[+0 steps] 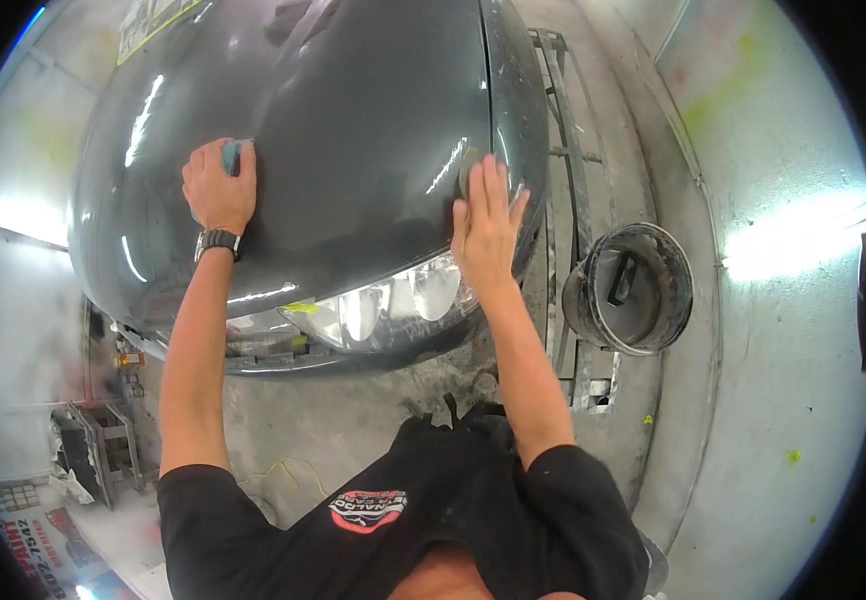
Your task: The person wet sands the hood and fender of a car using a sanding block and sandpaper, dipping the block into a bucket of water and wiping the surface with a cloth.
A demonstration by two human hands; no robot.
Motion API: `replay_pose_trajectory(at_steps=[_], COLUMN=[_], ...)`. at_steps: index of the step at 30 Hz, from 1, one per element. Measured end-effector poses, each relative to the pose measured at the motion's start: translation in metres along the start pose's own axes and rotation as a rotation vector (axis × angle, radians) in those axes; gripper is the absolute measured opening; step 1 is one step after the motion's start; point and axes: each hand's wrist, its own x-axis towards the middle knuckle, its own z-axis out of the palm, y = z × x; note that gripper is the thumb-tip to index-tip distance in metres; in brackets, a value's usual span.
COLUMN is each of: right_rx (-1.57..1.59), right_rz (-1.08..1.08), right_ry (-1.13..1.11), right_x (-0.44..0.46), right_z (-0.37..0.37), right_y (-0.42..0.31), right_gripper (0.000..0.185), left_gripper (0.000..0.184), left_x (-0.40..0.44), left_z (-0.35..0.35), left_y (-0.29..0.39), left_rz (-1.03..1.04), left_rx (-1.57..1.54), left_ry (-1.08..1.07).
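Note:
A dark car hood (353, 150) curves across the upper middle of the head view, with a headlight (383, 305) below its front edge. On the left part of the hood, my left hand (220, 190) has its fingers curled round a small blue-green pad (237, 155); a dark watch is on that wrist. My right hand (488, 222) lies palm down near the seam between hood and fender, above the headlight's outer end. Its fingers are stretched out and a little apart. A dull greyish patch shows beside its fingertips; what it is, I cannot tell.
A round bucket (678, 325) with a black object inside stands right of the car, beside a metal frame (578, 200) along the floor. Pale walls rise at both sides. At the lower left are a small metal stand (118, 450) and a printed banner (48, 540).

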Motion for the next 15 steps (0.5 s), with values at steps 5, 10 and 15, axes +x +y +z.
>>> replay_pose_trajectory(at_steps=[5, 10, 15], right_rx=[0.033, -0.041, -0.032], right_rz=[0.013, -0.087, -0.062], right_ry=[-0.048, 0.073, 0.034], right_x=[-0.056, 0.064, 0.098], right_z=[0.001, 0.017, 0.013], right_y=[-0.006, 0.014, 0.016], right_gripper=[0.065, 0.060, 0.053], left_gripper=[0.032, 0.032, 0.031], left_x=[0.003, 0.003, 0.000], left_z=[0.001, 0.000, -0.002], left_y=[-0.002, -0.001, 0.000], left_rz=[0.009, -0.011, -0.007], left_rx=[-0.007, -0.006, -0.027], left_ry=[-0.004, -0.017, 0.006])
